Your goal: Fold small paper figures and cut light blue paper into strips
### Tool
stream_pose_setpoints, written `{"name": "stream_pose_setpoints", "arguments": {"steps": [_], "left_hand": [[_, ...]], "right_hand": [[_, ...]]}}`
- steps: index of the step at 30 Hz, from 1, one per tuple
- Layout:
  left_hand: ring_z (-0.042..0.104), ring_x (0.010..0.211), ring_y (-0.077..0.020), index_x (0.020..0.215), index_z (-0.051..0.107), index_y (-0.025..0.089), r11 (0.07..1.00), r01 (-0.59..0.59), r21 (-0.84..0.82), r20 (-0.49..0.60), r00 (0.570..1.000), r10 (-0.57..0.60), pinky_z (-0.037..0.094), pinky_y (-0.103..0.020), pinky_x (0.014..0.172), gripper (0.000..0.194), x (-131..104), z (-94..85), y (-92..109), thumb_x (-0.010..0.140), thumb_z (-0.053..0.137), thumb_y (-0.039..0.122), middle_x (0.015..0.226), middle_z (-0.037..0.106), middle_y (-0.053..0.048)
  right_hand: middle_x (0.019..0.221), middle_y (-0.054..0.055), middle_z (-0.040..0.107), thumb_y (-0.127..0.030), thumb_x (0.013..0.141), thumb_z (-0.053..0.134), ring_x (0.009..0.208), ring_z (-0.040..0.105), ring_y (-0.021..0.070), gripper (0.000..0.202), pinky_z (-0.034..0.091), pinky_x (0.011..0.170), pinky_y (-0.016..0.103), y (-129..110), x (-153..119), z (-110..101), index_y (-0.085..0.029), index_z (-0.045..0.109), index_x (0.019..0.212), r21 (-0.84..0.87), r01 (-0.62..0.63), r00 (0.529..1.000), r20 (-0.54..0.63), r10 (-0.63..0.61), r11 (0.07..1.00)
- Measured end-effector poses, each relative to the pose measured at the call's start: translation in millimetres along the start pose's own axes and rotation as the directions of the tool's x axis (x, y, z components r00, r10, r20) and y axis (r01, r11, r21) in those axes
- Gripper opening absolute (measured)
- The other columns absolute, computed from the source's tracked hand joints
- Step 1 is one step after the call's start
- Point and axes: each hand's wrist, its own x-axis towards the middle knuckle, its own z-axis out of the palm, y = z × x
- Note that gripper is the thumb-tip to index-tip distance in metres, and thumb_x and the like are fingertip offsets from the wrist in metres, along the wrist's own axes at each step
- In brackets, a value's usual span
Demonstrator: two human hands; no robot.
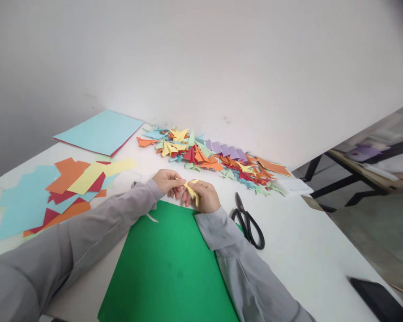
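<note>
Far left: flat paper pieces [70,176], unfolded, so work remains. Blue sheet [100,132] behind. My left hand [169,181] and right hand [206,194] both pinch the yellow paper [192,193], apparently part-folded, near the green sheet's [168,264] far edge. Folded heap [201,155] beyond looks done. Scissors [243,211] beside my right cuff: nearest obstacle.

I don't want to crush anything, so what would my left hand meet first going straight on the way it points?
Your left hand would probably meet the yellow paper at its fingertips first, then your right hand; depth is hard to judge.
</note>
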Motion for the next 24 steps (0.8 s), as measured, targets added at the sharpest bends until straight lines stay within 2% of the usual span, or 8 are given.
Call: {"name": "stream_pose_setpoints", "arguments": {"steps": [4,10,17,24], "left_hand": [[0.049,0.028,-0.0098,0.054,0.050,0.010,1.000,-0.007,-0.026,-0.044,0.999,0.006,0.034,-0.016,0.026,0.025,2.4,-1.0,-0.6,0.061,0.071,0.022,0.035,0.052,0.002],[0.048,0.028,-0.0095,0.053,0.049,0.011,0.995,-0.049,-0.089,-0.136,0.990,0.037,0.032,-0.017,0.025,0.031,3.8,-2.7,-0.2,0.055,0.074,0.028,0.035,0.051,0.003],[0.048,0.029,-0.0084,0.049,0.050,0.010,0.992,-0.080,0.095,-0.042,0.996,0.084,0.034,-0.017,0.027,0.031,-3.4,1.4,1.8,0.056,0.073,0.028,0.035,0.051,0.001],[0.047,0.028,-0.0074,0.050,0.049,0.010,0.989,-0.083,0.120,-0.075,0.993,0.092,0.034,-0.016,0.027,0.029,-5.5,3.9,2.6,0.058,0.073,0.025,0.035,0.051,0.003]], "right_hand": [[0.040,0.002,0.059,-0.045,0.062,0.060,0.029,0.050,0.0121,0.030,0.036,0.030,0.021,1.4,-0.2,-0.8,-0.018,0.053,0.049,-0.006,0.001,1.000,-0.030,-0.001,1.000],[0.042,0.001,0.061,-0.040,0.063,0.066,0.030,0.051,0.0102,0.031,0.036,0.032,0.019,6.6,0.1,-1.1,-0.016,0.051,0.049,-0.026,0.025,1.000,0.008,-0.025,0.999],[0.042,-0.001,0.060,-0.040,0.062,0.067,0.033,0.053,0.0108,0.030,0.037,0.035,0.020,10.6,0.4,-1.0,-0.017,0.050,0.053,-0.038,0.063,0.998,0.021,-0.063,0.997],[0.043,0.000,0.062,-0.036,0.062,0.067,0.031,0.052,0.0112,0.029,0.037,0.033,0.020,9.9,-0.8,-0.3,-0.017,0.049,0.051,-0.041,0.050,0.999,0.007,-0.050,0.998]]}}
